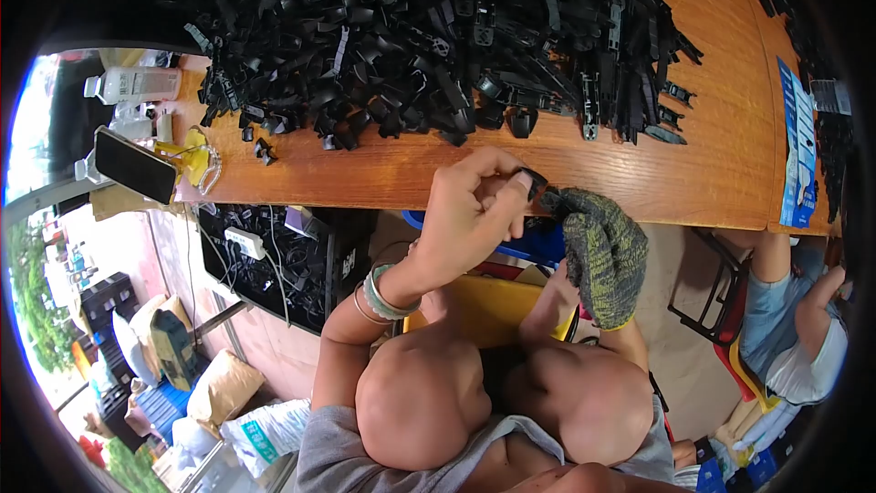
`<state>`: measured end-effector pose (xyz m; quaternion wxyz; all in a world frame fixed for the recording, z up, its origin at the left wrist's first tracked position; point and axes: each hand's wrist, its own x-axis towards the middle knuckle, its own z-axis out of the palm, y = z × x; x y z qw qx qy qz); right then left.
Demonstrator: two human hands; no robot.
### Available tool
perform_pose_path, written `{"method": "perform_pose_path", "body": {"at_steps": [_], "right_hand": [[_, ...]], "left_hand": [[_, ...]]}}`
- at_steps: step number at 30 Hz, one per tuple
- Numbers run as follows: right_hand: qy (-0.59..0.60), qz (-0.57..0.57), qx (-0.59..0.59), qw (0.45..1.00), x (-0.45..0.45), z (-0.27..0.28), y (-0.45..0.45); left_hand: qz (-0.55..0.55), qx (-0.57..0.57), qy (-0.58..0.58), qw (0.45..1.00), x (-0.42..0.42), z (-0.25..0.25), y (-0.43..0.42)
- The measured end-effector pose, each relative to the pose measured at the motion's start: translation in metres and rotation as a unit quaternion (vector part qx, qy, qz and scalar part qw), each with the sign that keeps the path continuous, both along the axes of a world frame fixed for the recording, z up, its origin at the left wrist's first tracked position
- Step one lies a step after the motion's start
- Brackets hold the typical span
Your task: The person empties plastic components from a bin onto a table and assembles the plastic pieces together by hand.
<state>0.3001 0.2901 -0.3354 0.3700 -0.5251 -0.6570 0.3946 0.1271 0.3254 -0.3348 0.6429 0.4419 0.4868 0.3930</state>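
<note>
My left hand [474, 215], bare and with a pale bangle at the wrist, pinches a small black plastic part [531, 183] just off the table's front edge. My right hand [602, 256] wears a dark grey and yellow knit glove. Its fingers are curled and meet the same part or one right beside it; what they hold is hidden by the glove. Beyond both hands, a big heap of black plastic parts [438, 55] covers much of the wooden table [712, 155].
A phone [135, 165] leans on a yellow stand [194, 157] at the left, near a plastic bottle [137, 85]. Below the table are a black bin of parts [292, 256] and a yellow stool [470, 306]. Another person [794, 329] sits at the right, near a blue packet [797, 146].
</note>
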Motion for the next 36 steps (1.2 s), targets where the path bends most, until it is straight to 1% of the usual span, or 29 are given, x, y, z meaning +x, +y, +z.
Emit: {"method": "perform_pose_path", "body": {"at_steps": [1,2,3,5,6,7,8,9,10,11,12,14,15,17,18,20,21,24,26,27,29,31,33,36], "right_hand": [[0.023,-0.02,-0.011,0.999,-0.003,0.0,0.0],[0.046,-0.039,-0.022,0.998,-0.004,0.001,0.0],[0.046,-0.039,-0.022,0.998,-0.005,0.002,0.0],[0.078,-0.053,-0.089,0.992,-0.005,0.007,0.0],[0.078,-0.053,-0.089,0.992,-0.005,0.006,0.0],[0.026,-0.029,-0.042,0.998,-0.003,0.004,0.0],[-0.027,-0.005,0.004,1.0,-0.001,0.001,-0.001],[-0.027,-0.005,0.004,1.0,0.002,-0.004,-0.001],[-0.097,0.024,0.1,0.99,0.005,-0.012,-0.002],[-0.165,0.054,0.194,0.966,0.007,-0.015,-0.003],[-0.165,0.054,0.194,0.966,0.006,-0.015,-0.004],[-0.12,0.021,0.097,0.988,0.001,-0.013,-0.007],[-0.121,0.022,0.097,0.988,-0.001,-0.012,-0.007],[-0.034,0.002,0.016,0.999,-0.003,-0.011,-0.008],[-0.034,0.003,0.015,0.999,-0.004,-0.013,-0.008],[-0.167,0.036,0.164,0.971,-0.007,-0.019,-0.01],[-0.168,0.038,0.164,0.971,-0.007,-0.019,-0.01],[-0.095,0.025,0.051,0.994,-0.01,-0.019,-0.014],[-0.044,0.014,-0.031,0.998,-0.011,-0.019,-0.018],[-0.043,0.013,-0.031,0.999,-0.01,-0.02,-0.018],[-0.119,0.036,0.109,0.986,-0.007,-0.021,-0.015],[-0.117,0.04,0.121,0.985,-0.004,-0.026,-0.018],[-0.112,0.048,0.152,0.981,-0.002,-0.036,-0.019],[-0.108,0.047,0.184,0.976,0.006,-0.038,-0.019]], "left_hand": [[0.001,0.0,0.0,1.0,-0.001,-0.001,0.0],[-0.009,0.021,0.039,0.999,-0.002,-0.003,-0.001],[-0.02,0.041,0.077,0.996,-0.002,-0.004,-0.001],[-0.013,0.057,0.093,0.994,-0.001,-0.004,-0.002],[-0.006,0.072,0.11,0.991,0.0,-0.003,-0.002],[-0.007,0.072,0.109,0.991,0.0,-0.003,-0.001],[-0.012,0.098,0.129,0.987,0.0,-0.002,-0.001],[-0.018,0.123,0.148,0.981,0.0,-0.002,-0.001],[-0.019,0.123,0.148,0.981,0.001,-0.003,-0.001],[-0.005,0.162,0.16,0.974,0.003,-0.005,-0.002],[0.01,0.201,0.172,0.964,0.005,-0.007,-0.002],[0.013,0.219,0.182,0.959,0.009,-0.009,-0.003],[0.016,0.236,0.193,0.952,0.011,-0.01,-0.004],[0.014,0.237,0.206,0.949,0.013,-0.012,-0.003],[0.012,0.238,0.22,0.946,0.014,-0.012,-0.003],[0.024,0.242,0.225,0.944,0.018,-0.017,-0.005],[0.036,0.245,0.229,0.941,0.019,-0.019,-0.007],[0.049,0.272,0.207,0.938,0.02,-0.017,-0.011],[0.044,0.271,0.211,0.938,0.022,-0.014,-0.013],[0.041,0.273,0.214,0.937,0.022,-0.012,-0.013],[0.041,0.276,0.212,0.937,0.025,-0.013,-0.012],[0.041,0.273,0.211,0.938,0.029,-0.014,-0.016],[0.042,0.307,0.215,0.926,0.034,-0.016,-0.017],[0.012,0.287,0.195,0.938,0.034,-0.014,-0.016]]}}
